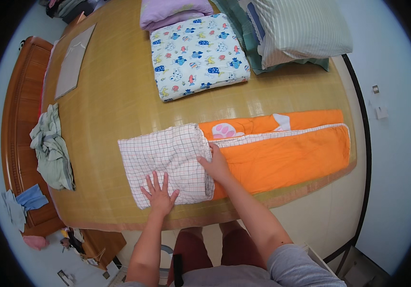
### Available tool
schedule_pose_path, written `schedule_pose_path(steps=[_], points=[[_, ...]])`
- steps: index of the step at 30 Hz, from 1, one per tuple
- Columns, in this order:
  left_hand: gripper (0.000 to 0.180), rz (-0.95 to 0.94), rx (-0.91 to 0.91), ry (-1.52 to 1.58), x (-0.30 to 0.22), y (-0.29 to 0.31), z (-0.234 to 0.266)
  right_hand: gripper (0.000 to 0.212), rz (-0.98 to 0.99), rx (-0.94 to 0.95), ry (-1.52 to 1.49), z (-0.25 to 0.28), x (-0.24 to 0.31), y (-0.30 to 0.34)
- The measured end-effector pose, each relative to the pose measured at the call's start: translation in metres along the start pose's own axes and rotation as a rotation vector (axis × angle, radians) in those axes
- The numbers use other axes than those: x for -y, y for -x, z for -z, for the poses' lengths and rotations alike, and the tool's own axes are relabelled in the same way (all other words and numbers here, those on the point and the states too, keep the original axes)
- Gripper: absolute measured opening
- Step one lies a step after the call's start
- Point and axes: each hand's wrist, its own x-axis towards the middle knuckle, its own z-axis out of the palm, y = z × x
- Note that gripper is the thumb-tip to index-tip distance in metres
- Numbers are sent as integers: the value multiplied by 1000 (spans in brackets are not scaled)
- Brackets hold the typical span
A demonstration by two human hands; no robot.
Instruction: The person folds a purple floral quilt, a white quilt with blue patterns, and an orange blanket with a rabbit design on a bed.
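Observation:
A quilt [282, 158] with an orange face and a white checked back lies across the near side of the bed. Its left part is folded over to the right, so the checked side [167, 148] shows on top. My left hand [160, 196] rests flat on this checked part near its front edge, fingers spread. At the edge of the fold, my right hand [216, 164] grips the quilt, the thumb on the checked cloth and the fingers partly hidden by the edge. To the right, the orange part stretches out in a long strip with a pink-and-white paw print.
A folded cartoon-print quilt [198, 57] lies beyond, below a purple bundle [174, 12]. Striped pillows [306, 31] are stacked at the far right. Crumpled green cloth [52, 148] lies by the wooden headboard [23, 119]. A flat grey board [75, 62] is at the far left.

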Motion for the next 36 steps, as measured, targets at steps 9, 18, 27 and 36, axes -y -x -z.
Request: schedule_pose_path(steps=[9, 18, 27, 36], points=[[85, -69, 40, 59, 15, 5, -1, 63, 362, -85, 608, -23, 15, 97], [95, -176, 165, 58, 35, 3, 6, 58, 345, -74, 671, -25, -29, 106], [83, -177, 73, 250, 16, 8, 12, 27, 83, -194, 32, 47, -37, 127], [73, -577, -76, 171, -178, 0, 26, 29, 80, -923, 369, 300, -112, 102]])
